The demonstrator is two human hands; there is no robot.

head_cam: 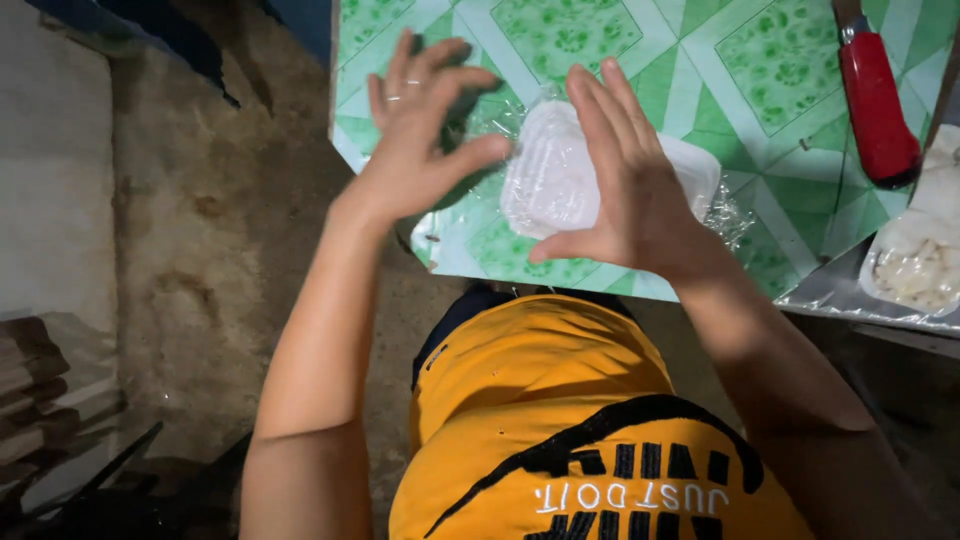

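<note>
1. White and wrapped in clear plastic film, a small tray (553,175) lies on the green and white patterned table (700,60), near its front edge.
2. We see the left hand (420,125) just beside the tray's left side. Its fingers are spread and lifted, and its thumb points toward the tray. We cannot tell if the thumb touches the film.
3. We see the right hand (625,185) lying flat over the right part of the tray. Its fingers are straight and close together, and its thumb runs along the tray's near edge.
4. Loose clear film (735,215) crinkles out from under the tray on the right.
5. Far to the right, a knife with a red handle (878,105) lies on the table, well apart from the hands.
6. At the right edge sits another white tray (915,265) with pale pieces of food in it.
7. We see an orange shirt (545,400) with a black and white print at the bottom.
</note>
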